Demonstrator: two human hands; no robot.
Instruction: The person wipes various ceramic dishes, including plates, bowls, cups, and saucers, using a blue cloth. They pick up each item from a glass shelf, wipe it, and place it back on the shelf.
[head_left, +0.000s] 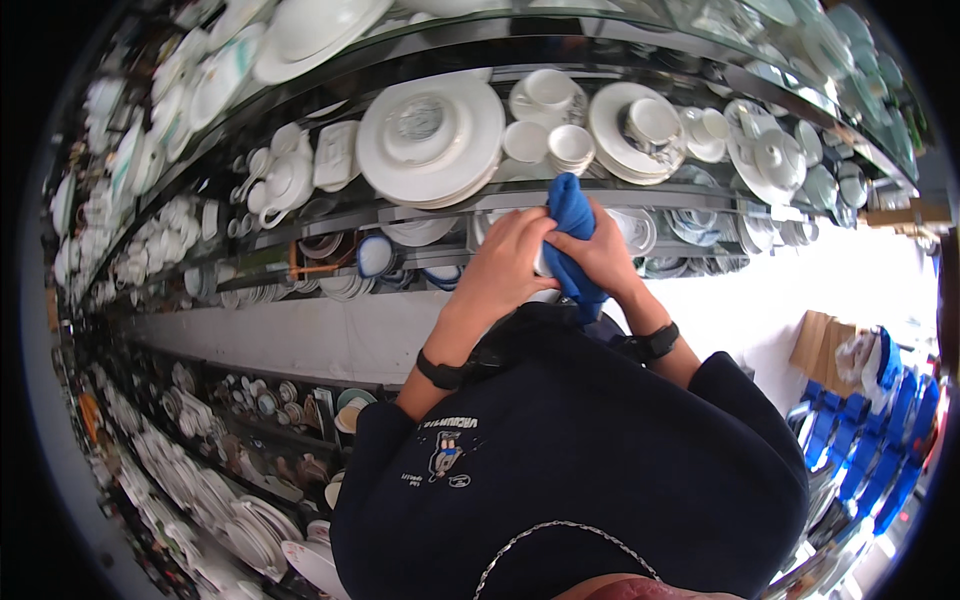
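Both hands are raised together in front of my chest, close to the edge of a glass shelf. My right hand (604,256) is closed around a blue cloth (570,210), which sticks up above the fingers and hangs below them. My left hand (505,262) curls around a small white piece of crockery (542,264). Only a sliver of that piece shows between the hands, so its exact kind is hidden. The cloth presses against it. Just beyond, on the shelf, are small white bowls (571,146) and a stack of white plates (380,150).
A cup (654,120) on stacked plates and a white teapot (778,160) stand to the right on the shelf. Another teapot (288,180) sits left. The dark shelf edge (430,212) runs just past my hands. Crowded racks fill the left side; blue chairs (860,440) stand at right.
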